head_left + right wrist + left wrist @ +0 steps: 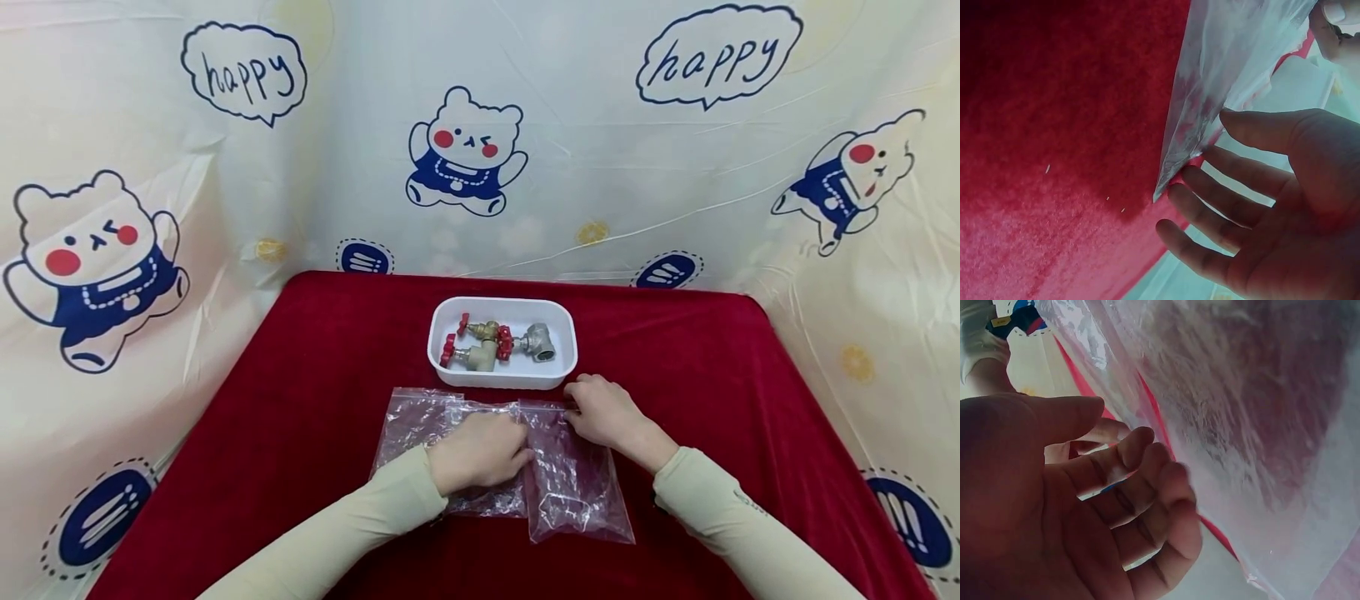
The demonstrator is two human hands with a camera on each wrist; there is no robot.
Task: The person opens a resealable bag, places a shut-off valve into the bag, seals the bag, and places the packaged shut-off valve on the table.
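Two clear zip bags show side by side on the red cloth, a left bag [420, 417] and a right bag [573, 492]. My left hand [480, 450] is over the left bag, its fingertips near the edge where the bags meet. In the left wrist view its fingers are loosely bent, the thumb apart from them, and nothing is in the palm. With thumb and index finger, my right hand [606, 410] pinches the right bag by its top right edge, seen close in the right wrist view; its other fingers are spread behind the plastic.
Just behind the bags stands a white tray [504, 383] holding several metal valves [538, 342] with red handwheels. Red cloth [697, 358] covers the table. A printed curtain [570, 108] hangs around the back and sides.
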